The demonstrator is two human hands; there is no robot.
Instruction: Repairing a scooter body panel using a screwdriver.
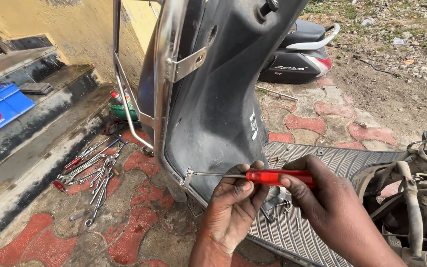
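Fingers of the right hand (322, 198) wrap closed around the red handle of a screwdriver (277, 177), while the left hand (233, 207) pinches its shaft near the handle. The screwdriver lies level, its tip at a small metal bracket (188, 175) on the scooter's dark front panel (213, 99). Spanners (92, 173) lie scattered on the paving, well apart to the left.

- The screwdriver (253, 175) tip is hidden behind a small metal bracket (188, 177).
- The scooter panel (218, 99) is cut off by the top edge.
- The scattered spanners (92, 173) cannot be told apart.
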